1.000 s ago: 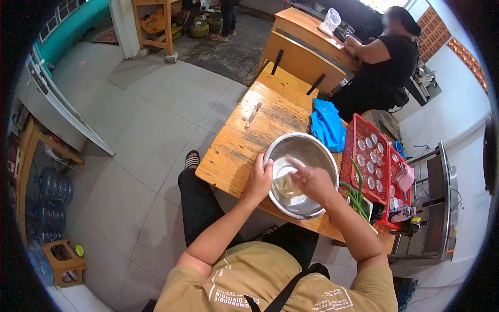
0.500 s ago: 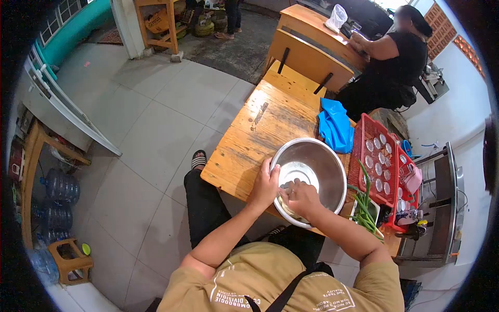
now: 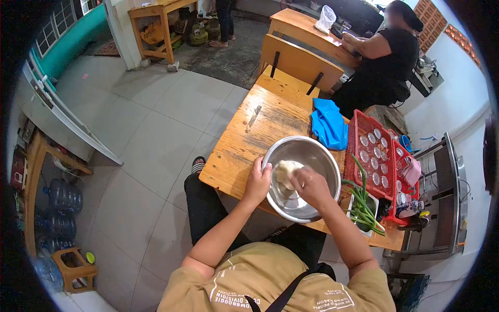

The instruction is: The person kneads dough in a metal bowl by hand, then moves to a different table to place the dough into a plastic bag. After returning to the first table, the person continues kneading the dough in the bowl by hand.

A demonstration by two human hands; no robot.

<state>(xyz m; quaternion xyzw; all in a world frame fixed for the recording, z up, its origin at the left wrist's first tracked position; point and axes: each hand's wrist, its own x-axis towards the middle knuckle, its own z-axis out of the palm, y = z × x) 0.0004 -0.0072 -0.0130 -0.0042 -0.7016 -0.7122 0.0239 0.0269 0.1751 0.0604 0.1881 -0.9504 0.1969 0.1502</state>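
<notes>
A large steel bowl (image 3: 326, 156) stands at the front edge of the wooden table (image 3: 228, 151). My left hand (image 3: 258, 179) grips the bowl's left rim, its thumb over the edge. Inside the bowl lies a pale lump of dough (image 3: 286, 174). My right hand (image 3: 311, 186) is in the bowl against the right side of the lump, its fingers bent and blurred by motion. Whether those fingers hold part of the dough cannot be made out.
Right of the bowl are green onions (image 3: 365, 208) on a tray and red baskets (image 3: 361, 125) with small clear cups. A blue plastic bag (image 3: 329, 125) lies behind the bowl. A seated person (image 3: 382, 57) works at another table (image 3: 299, 26).
The dough, hidden under my hands before, now shows in the bowl's left half. My right hand has moved right and up from my left hand. The whole view has shifted slightly.
</notes>
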